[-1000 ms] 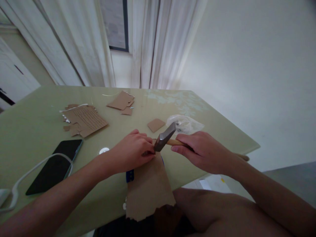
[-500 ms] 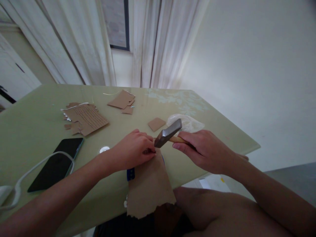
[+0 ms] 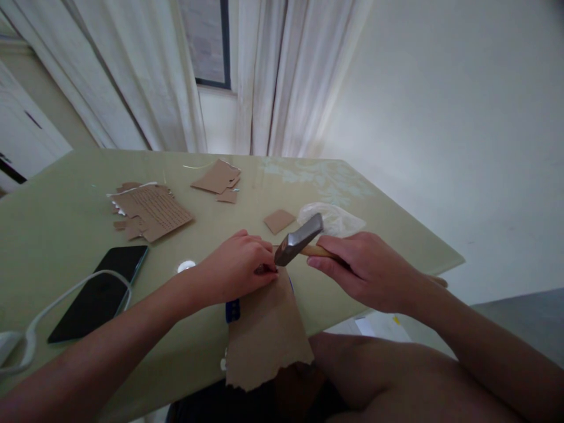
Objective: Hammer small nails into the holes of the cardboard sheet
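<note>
My right hand (image 3: 368, 271) is wrapped round the wooden handle of a hammer (image 3: 299, 239), whose metal head is tilted beside the fingertips of my left hand (image 3: 244, 267). The left fingers are bent and pressed together at the upper end of a torn piece of cardboard (image 3: 268, 335). Whatever small thing they pinch is hidden by the fingers and the hammer head. The cardboard reaches over the near table edge toward my legs. A blue object (image 3: 233, 311) shows beside the cardboard, under my left wrist.
On the table (image 3: 198, 346) lie a phone (image 3: 99, 294) with a white cable (image 3: 53, 305), a pile of torn cardboard (image 3: 154, 211), more cardboard pieces (image 3: 218, 176), a square piece (image 3: 279, 221), a clear plastic bag (image 3: 335, 218) and a round white item (image 3: 186, 266).
Almost nothing differs. The hammer head sits very slightly lower and to the left, still next to my left fingertips; the cardboard keeps its place.
</note>
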Available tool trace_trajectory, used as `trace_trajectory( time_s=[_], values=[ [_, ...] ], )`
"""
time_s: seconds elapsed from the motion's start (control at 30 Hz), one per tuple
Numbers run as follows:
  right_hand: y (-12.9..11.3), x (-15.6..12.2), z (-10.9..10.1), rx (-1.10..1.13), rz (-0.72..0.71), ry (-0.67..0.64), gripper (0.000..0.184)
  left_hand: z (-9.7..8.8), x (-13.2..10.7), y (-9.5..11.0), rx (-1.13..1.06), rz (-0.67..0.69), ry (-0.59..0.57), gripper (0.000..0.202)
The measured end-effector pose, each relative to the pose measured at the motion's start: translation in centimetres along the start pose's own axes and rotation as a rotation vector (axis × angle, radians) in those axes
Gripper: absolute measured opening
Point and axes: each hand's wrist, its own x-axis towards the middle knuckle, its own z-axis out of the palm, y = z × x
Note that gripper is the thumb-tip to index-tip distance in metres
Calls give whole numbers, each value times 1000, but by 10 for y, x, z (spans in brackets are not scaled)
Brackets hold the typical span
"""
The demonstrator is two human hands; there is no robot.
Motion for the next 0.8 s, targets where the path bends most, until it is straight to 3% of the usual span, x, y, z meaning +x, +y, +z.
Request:
trace_trajectory(
  time_s=[0.13, 0.33, 0.5, 0.7, 0.8],
  values=[
    [0, 1, 1, -82, -3, -61, 46, 0, -1, 0, -16, -3, -8, 11],
    [4, 1, 2, 43, 24, 37, 51, 1, -1, -1, -18, 12, 22, 15],
    [6, 4, 9, -60, -9, -83, 45, -1, -1, 2, -26, -12, -12, 11],
    [8, 3, 6, 29, 28, 18, 50, -1, -1, 3, -27, 2, 7, 14],
    [8, 4, 11, -24, 10, -29, 49, -1, -1, 3, -38, -8, -3, 13]
  ],
)
